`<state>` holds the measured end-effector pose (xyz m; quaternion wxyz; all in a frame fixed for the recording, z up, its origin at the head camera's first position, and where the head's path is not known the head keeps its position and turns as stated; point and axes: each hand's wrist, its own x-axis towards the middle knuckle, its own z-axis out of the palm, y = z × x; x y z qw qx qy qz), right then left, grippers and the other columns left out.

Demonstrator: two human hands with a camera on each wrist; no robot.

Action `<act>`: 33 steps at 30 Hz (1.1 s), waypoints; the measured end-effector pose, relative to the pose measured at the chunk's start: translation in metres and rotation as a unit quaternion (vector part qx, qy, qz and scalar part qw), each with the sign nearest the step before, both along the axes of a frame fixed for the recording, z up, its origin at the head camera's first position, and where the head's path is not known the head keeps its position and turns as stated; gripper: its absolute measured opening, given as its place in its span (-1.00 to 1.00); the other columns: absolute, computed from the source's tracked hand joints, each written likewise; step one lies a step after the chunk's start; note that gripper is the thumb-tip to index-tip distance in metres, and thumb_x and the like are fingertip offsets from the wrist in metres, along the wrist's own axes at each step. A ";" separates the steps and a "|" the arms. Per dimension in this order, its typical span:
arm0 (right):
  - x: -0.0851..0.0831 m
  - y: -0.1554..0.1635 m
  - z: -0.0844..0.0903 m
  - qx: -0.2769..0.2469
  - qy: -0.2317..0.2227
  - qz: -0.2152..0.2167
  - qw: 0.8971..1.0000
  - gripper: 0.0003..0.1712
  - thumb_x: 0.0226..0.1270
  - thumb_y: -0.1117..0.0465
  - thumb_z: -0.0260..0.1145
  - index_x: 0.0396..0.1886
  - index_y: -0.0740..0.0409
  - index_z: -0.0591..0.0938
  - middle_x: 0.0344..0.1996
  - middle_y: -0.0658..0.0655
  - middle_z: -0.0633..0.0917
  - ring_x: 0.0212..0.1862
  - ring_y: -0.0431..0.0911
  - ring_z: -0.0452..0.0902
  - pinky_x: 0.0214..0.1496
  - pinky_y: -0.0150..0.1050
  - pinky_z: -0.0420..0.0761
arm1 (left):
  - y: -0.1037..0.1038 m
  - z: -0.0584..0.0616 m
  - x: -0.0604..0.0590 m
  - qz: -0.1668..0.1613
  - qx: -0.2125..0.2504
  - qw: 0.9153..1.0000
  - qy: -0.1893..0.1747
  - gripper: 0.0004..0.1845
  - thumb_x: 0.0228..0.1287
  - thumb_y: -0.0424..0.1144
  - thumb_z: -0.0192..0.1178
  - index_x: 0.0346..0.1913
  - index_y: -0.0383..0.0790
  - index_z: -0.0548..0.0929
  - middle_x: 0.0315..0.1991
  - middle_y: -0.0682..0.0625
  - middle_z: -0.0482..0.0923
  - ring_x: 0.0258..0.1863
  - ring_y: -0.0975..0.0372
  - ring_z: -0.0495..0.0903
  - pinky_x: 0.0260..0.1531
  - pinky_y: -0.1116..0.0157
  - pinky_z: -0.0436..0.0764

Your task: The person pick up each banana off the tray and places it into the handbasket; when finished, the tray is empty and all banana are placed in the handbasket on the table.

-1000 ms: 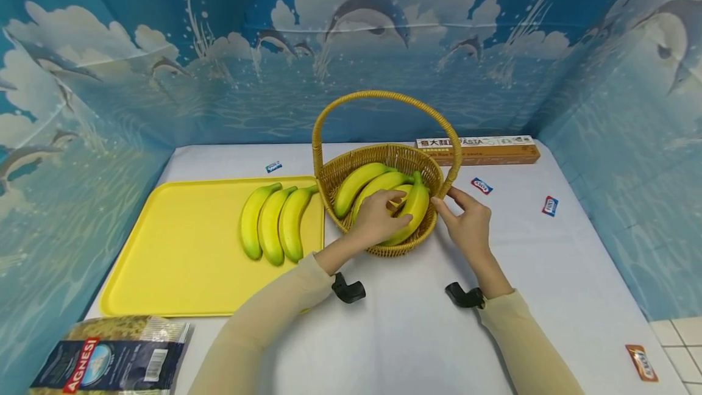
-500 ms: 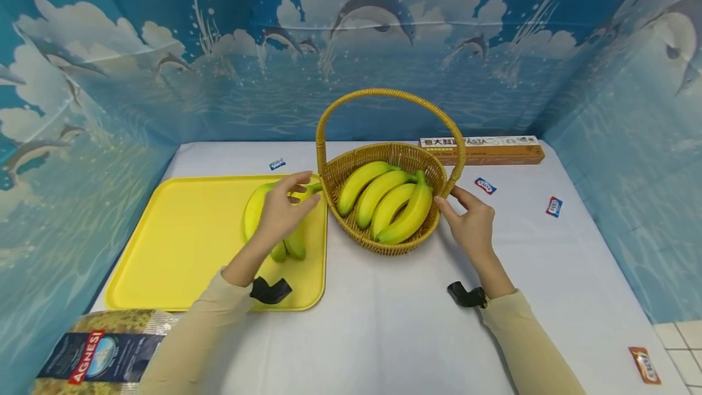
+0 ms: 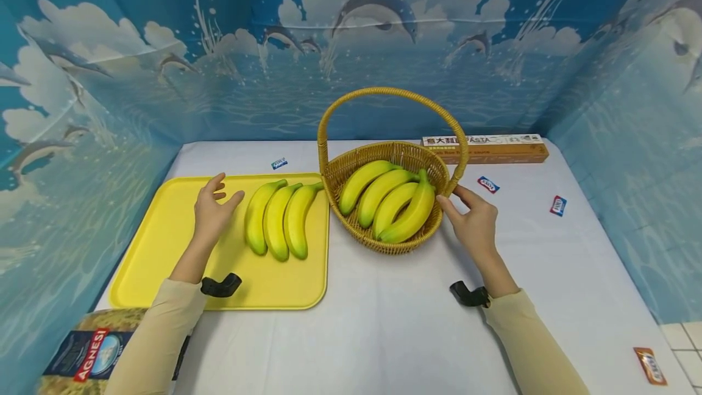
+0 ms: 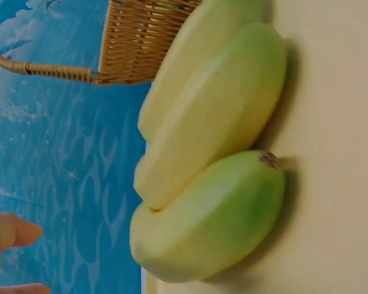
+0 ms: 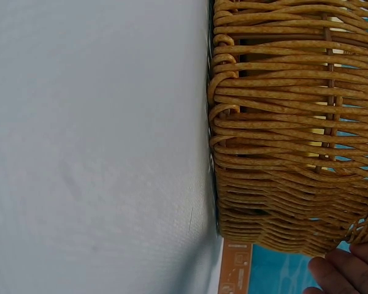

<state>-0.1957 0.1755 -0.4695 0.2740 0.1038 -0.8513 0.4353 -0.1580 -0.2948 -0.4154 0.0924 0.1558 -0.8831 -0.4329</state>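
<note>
My left hand (image 3: pixel 212 215) hovers over the yellow tray (image 3: pixel 150 255), fingers relaxed and holding nothing. Just right of it, three yellow-green bananas (image 3: pixel 276 227) lie side by side on the tray; in the left wrist view these bananas (image 4: pixel 211 116) show close up, with my fingertips at the lower left. The wicker basket (image 3: pixel 390 248) stands right of the tray with several bananas (image 3: pixel 373 197) inside. My right hand (image 3: pixel 476 224) grips the basket's right rim below the handle, thumb on the rim. In the right wrist view the woven wall (image 5: pixel 282 135) fills the right side, fingers at its lower corner.
A long pasta box (image 3: pixel 488 154) lies behind the basket. Small candy packets, one blue-red (image 3: pixel 488 185) and one orange (image 3: pixel 649 366), are scattered on the white cloth (image 3: pixel 362 328). An Agnesi pasta bag (image 3: pixel 82 352) lies front left, partly under the left sleeve. A dolphin-print curtain encloses the back and sides.
My left hand has let go of a banana in the basket and moved left, across the three bananas, to the tray's middle. The right hand stays on the basket rim.
</note>
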 end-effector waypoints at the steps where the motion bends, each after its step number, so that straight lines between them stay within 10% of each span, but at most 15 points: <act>1: 0.000 0.000 0.000 0.000 -0.001 0.000 1.000 -0.61 0.18 0.28 0.47 -0.04 0.45 0.69 -0.14 0.42 0.72 0.00 0.29 0.65 0.07 0.20 0.59 | -0.001 -0.002 0.000 -0.001 -0.002 1.000 -0.004 -0.28 0.38 -0.16 0.17 0.52 -0.21 0.17 0.36 -0.33 0.24 0.32 -0.18 0.30 0.20 -0.10 0.44; 20: 0.001 0.001 0.000 -0.002 0.005 0.003 1.000 -0.61 0.16 0.30 0.47 -0.05 0.46 0.68 -0.14 0.43 0.72 -0.02 0.29 0.66 0.06 0.20 0.59 | -0.001 -0.050 -0.012 -0.085 -0.052 0.988 -0.116 -0.28 0.38 -0.10 0.16 0.47 -0.36 0.21 0.28 -0.45 0.33 0.26 -0.22 0.38 0.20 -0.10 0.45; 33: 0.001 0.000 0.001 -0.002 -0.003 0.001 1.000 -0.59 0.17 0.28 0.47 -0.03 0.45 0.68 -0.12 0.42 0.72 0.00 0.28 0.65 0.06 0.19 0.59 | 0.005 -0.043 -0.008 0.008 -0.015 0.997 -0.072 -0.36 0.31 -0.14 0.21 0.41 -0.26 0.37 0.12 -0.35 0.48 0.11 -0.11 0.46 0.05 0.02 0.53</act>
